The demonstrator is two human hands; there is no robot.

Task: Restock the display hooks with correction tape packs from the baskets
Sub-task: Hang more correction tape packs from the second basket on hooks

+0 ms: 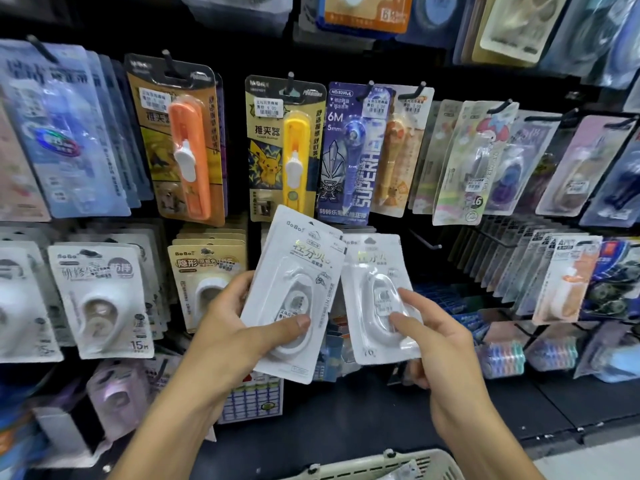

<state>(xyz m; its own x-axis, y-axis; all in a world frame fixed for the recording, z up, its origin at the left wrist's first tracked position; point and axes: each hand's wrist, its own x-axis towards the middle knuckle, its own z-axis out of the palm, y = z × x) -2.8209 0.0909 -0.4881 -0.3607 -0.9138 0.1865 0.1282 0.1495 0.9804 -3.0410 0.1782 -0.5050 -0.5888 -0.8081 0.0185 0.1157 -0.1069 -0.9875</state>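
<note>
Two flat white cards with glossy clear plastic blisters, each moulded over an oval white tape dispenser, are held up before the black hook wall. The left hand (242, 327) grips the left pack (294, 292), tilted, thumb pressed on the blister, fingers curled behind. The right hand (433, 344) pinches the right pack (377, 299), thumb on its bubble; the packs overlap at the edge. A bare metal hook (424, 239) juts just above. A cream slatted plastic basket (381, 465) sits below.
</note>
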